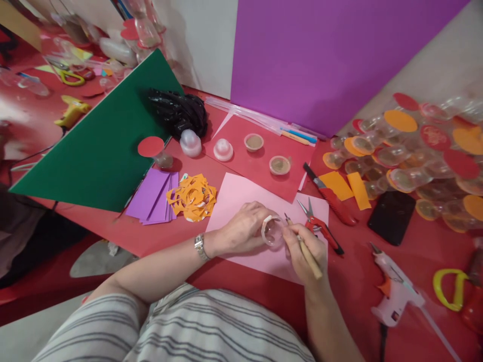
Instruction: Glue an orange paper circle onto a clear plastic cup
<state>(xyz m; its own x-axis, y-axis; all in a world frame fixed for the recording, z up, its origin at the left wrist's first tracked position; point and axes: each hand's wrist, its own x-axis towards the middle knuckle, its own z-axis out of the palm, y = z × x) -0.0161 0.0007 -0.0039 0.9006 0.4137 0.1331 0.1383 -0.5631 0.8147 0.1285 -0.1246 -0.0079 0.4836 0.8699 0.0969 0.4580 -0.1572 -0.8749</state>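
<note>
My left hand, with a watch on its wrist, holds a small clear plastic cup tilted over a pink sheet. Between the fingers of my right hand is a thin wooden-handled tool, its dark tip close to the cup's right side. Whitish material runs along part of the cup's rim. Red-handled pliers lie open just right of my right hand. Beyond the pink sheet, two small cups with brownish contents stand on a red sheet.
Purple cards and orange paper scraps lie left, below a green board and black plastic bag. At right are a red cutter, black phone, glue gun and stacked plastic cups.
</note>
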